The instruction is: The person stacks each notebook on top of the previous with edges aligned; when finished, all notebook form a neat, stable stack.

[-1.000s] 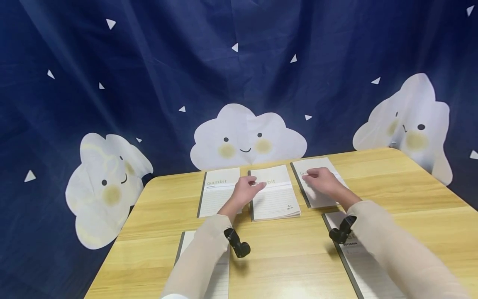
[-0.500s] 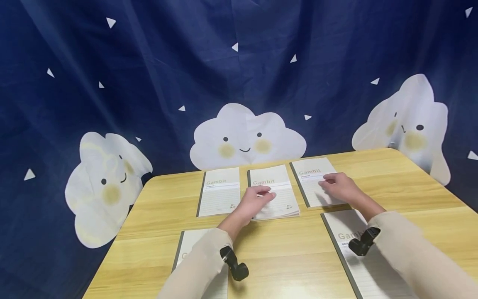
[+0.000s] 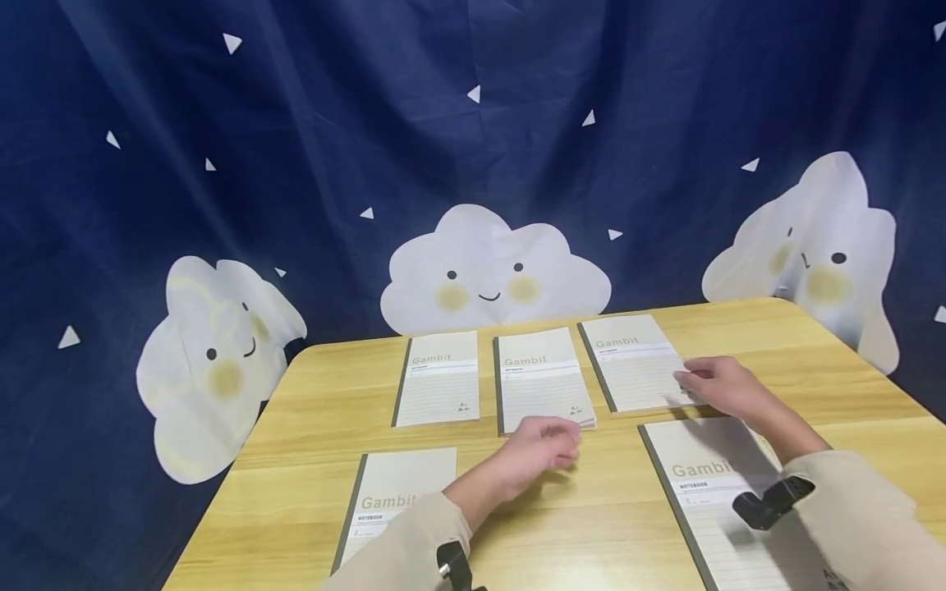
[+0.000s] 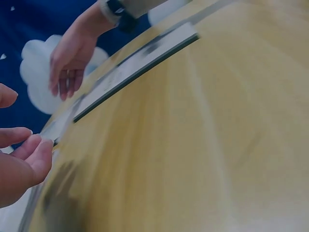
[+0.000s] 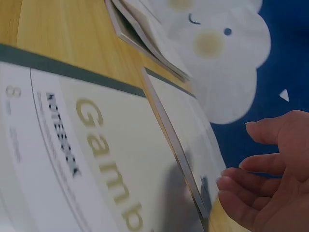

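Note:
My left hand (image 3: pixel 543 447), fingers loosely bent and holding nothing, is at the front edge of the middle notebook (image 3: pixel 543 382). That notebook has a white cover, a dark spine and slightly lifted pages at its lower right corner. At the lower right corner of the back right notebook (image 3: pixel 637 369) is my right hand (image 3: pixel 727 386), its thumb and fingers apart in the right wrist view. A larger notebook (image 3: pixel 702 484) lies nearer, partly under my right sleeve. Another notebook (image 3: pixel 402 484) is partly covered by my left sleeve.
One more notebook (image 3: pixel 438 382) lies at the back left of the wooden table (image 3: pixel 591 525). Behind the table hangs a dark blue curtain (image 3: pixel 332 123) printed with smiling clouds and small white triangles.
My left hand has come down and right from over the middle notebook to its front edge. My right hand has moved right and nearer, uncovering the back right notebook's cover.

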`<state>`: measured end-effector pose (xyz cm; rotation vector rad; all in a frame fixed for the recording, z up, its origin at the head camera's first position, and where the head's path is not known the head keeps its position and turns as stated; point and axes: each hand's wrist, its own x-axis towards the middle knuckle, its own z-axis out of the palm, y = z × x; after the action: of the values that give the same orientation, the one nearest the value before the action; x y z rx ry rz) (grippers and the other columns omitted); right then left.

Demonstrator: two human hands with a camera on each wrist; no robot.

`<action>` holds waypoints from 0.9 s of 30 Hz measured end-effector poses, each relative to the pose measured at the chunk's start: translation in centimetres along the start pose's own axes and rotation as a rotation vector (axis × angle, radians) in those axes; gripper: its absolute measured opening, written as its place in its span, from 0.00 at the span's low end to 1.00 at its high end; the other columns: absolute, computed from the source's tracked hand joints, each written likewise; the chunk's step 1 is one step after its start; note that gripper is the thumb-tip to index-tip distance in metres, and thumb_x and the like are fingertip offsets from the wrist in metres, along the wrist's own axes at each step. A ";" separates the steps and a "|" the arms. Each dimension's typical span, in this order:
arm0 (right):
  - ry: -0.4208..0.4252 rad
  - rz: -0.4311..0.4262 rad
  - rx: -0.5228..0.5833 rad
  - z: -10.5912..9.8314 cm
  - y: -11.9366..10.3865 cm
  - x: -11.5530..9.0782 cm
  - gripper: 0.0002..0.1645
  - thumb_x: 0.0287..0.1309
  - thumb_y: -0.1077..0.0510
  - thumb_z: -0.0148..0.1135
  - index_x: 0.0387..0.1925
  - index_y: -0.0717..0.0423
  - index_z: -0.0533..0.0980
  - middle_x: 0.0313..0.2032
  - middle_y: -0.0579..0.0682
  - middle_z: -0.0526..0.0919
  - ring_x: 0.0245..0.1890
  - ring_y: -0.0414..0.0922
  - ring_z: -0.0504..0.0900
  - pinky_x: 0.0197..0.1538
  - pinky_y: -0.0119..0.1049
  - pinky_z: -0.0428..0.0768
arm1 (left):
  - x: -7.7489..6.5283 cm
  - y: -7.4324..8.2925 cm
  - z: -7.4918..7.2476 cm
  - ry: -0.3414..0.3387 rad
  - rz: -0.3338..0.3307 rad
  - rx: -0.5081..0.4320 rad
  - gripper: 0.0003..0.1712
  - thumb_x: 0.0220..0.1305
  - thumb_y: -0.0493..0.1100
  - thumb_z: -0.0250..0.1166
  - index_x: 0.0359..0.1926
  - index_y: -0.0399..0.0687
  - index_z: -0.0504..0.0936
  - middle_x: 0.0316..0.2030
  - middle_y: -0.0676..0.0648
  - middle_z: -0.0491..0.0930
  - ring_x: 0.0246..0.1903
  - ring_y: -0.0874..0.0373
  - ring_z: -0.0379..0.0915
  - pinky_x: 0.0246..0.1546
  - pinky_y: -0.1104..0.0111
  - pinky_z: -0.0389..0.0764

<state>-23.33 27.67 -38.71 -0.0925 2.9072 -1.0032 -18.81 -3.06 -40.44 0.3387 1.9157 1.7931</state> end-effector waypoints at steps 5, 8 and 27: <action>-0.023 0.025 0.003 -0.9 1.1 -1.1 0.42 0.66 0.42 0.48 0.59 0.80 0.61 0.56 0.77 0.67 0.56 0.70 0.68 0.50 0.58 0.74 | -0.8 -0.6 1.8 -0.011 -0.038 -0.083 0.23 0.58 0.33 0.58 0.54 0.28 0.71 0.45 0.40 0.76 0.39 0.55 0.76 0.48 0.65 0.79; -0.021 0.028 0.001 -1.3 1.8 -1.9 0.41 0.66 0.43 0.48 0.57 0.81 0.63 0.54 0.77 0.69 0.53 0.69 0.71 0.47 0.56 0.76 | -1.2 -0.9 3.1 -0.021 -0.063 -0.157 0.23 0.57 0.33 0.57 0.54 0.27 0.71 0.41 0.42 0.75 0.36 0.57 0.74 0.47 0.64 0.79; -0.080 0.154 -0.028 -3.3 6.2 -6.6 0.39 0.69 0.43 0.44 0.49 0.84 0.67 0.38 0.69 0.81 0.33 0.51 0.84 0.35 0.43 0.82 | -2.2 -1.5 11.1 0.116 -0.110 -0.392 0.33 0.46 0.25 0.52 0.59 0.20 0.63 0.62 0.29 0.60 0.46 0.50 0.67 0.46 0.52 0.78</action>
<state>-17.20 35.09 -39.62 0.0869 2.8061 -0.9132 -11.13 5.23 -41.67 -0.0060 1.5696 2.0934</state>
